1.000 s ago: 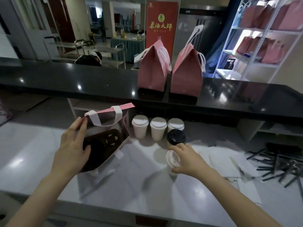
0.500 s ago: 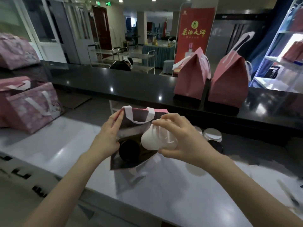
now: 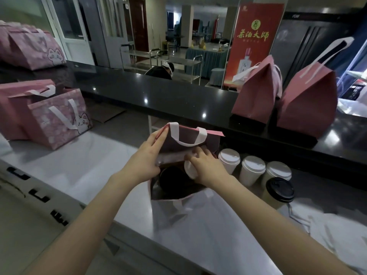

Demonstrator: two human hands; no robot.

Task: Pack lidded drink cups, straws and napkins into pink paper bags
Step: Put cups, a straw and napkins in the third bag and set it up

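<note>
One open pink bag (image 3: 187,134), white handles (image 3: 174,132); R hand (image 3: 207,168) grips white-lidded cup (image 3: 190,169).

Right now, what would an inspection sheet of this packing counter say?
Surface: glossy white counter under a black ledge.
Job's things: open pink paper bag with a dark round lid inside; three white-lidded paper cups and one black-lidded cup beside it.
Clutter: white paper napkins at right.
Hands: left hand rests straight fingers on the bag's wall; right hand grips a white paper cup at the bag's mouth.
Cables: nothing seen.
Surroundings: closed plain pink bags on the ledge, cat-print pink bags at left, red banner.
</note>
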